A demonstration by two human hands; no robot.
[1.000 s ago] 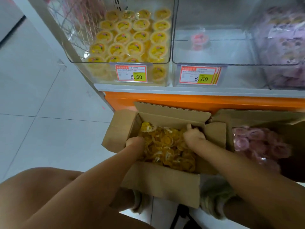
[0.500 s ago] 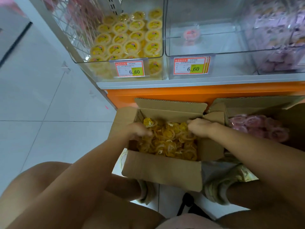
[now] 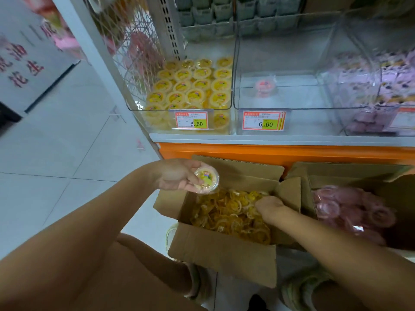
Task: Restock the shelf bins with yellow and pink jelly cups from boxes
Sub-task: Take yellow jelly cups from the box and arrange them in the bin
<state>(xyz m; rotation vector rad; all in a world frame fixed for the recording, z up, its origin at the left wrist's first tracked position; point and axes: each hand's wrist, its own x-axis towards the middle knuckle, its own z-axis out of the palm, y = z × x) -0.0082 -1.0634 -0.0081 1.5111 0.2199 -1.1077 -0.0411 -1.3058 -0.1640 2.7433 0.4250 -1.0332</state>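
Now my left hand (image 3: 177, 176) holds one yellow jelly cup (image 3: 207, 179) lid-up at frame centre, above the open box (image 3: 222, 252), ready, I judge, for the yellow bin (image 3: 190, 86) at upper centre. My right hand (image 3: 270, 206) sits among the box's cups; whether it grasps one I cannot tell.

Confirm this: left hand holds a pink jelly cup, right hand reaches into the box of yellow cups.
Wrong colour: the head view shows the left hand holding a yellow jelly cup; the right hand does reach into the box of yellow cups.
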